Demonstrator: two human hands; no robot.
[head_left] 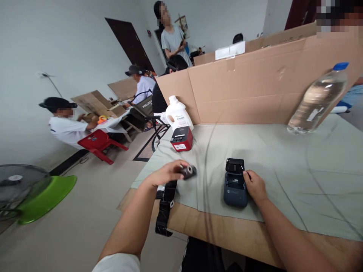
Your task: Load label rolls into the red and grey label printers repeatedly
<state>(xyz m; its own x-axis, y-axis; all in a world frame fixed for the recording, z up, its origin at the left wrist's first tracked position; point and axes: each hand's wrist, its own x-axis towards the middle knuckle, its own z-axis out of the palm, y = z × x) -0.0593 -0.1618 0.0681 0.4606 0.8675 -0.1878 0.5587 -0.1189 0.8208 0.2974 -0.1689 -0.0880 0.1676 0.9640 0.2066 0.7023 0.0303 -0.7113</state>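
Note:
My left hand is closed around a small black roll with a pale core, held above the table's left part and slightly blurred. A dark, portable printer lies in front of me with its lid raised and its inner compartment exposed. My right hand has thumb and fingers closed at the printer's right edge, by the lid hinge. Beneath my left wrist a crumpled black strip hangs over the table's front edge, a small pale core beside it.
A red and black box and a white jug stand at the back left. A large clear bottle leans at the right by a cardboard partition. Other people sit and stand beyond. A fan is at far left.

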